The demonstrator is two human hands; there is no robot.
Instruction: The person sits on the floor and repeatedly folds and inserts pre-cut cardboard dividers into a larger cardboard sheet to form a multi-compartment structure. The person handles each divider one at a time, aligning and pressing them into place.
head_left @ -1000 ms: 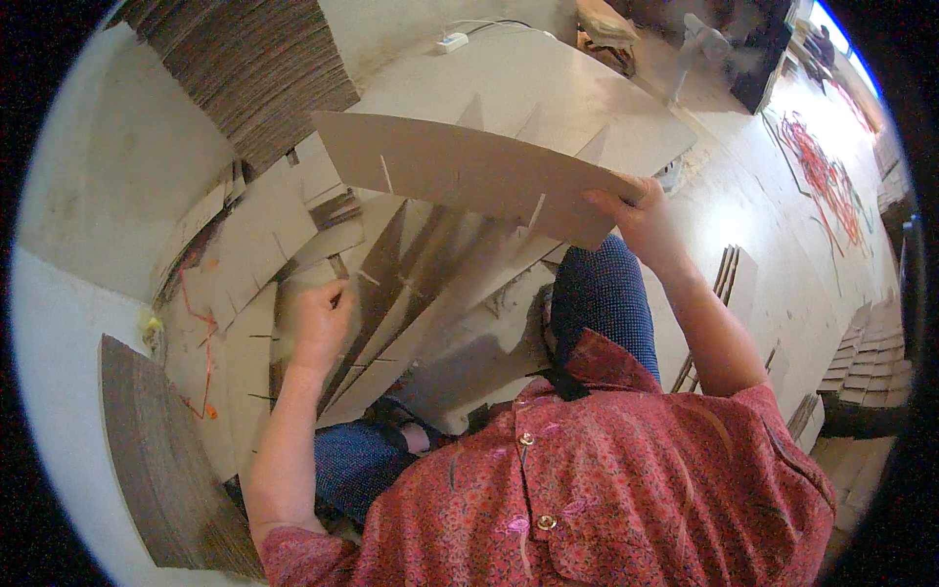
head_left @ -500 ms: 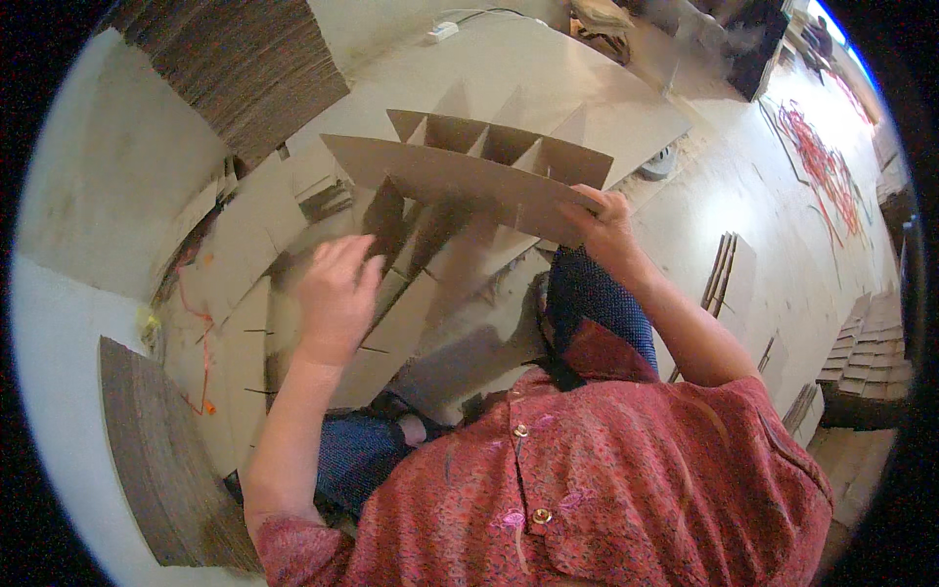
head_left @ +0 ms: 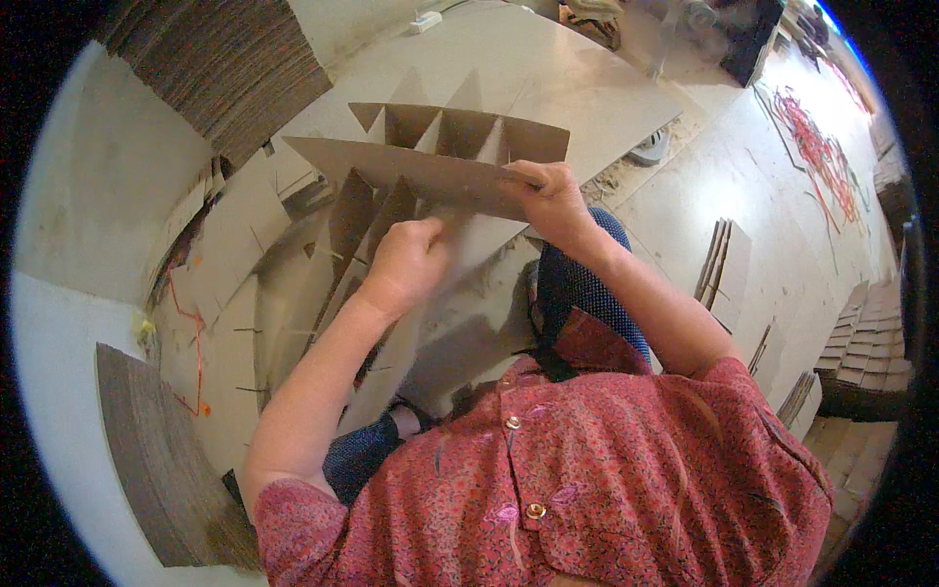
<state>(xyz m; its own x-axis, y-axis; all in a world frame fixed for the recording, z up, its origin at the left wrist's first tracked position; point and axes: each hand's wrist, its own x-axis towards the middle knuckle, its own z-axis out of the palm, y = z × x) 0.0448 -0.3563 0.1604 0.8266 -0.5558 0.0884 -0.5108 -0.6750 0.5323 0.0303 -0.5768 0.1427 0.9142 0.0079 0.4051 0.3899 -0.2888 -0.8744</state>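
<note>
A brown cardboard divider grid [head_left: 411, 163] of slotted, crossing strips is held up in front of me. My right hand [head_left: 553, 201] grips the right end of its near long strip, thumb on top. Below that strip, several cross strips [head_left: 391, 210] hang down toward the left. My left hand [head_left: 409, 262] is closed beside these cross strips, under the near long strip. Its fingertips are partly hidden and slightly blurred, so what they hold does not show. Loose slotted cardboard pieces [head_left: 240, 338] lie to the left of my left forearm.
Stacks of cardboard sheets stand at the far left [head_left: 220, 73] and near left [head_left: 161, 460]. More cardboard strips [head_left: 722, 269] lean to the right of my knee. Tangled red straps [head_left: 822, 161] lie on the floor at the far right, with bundled cardboard [head_left: 866, 342] nearer.
My left hand has moved right and up to the hanging cross strips, its fingers curling from spread to closed. The divider grid and my right hand have shifted left.
</note>
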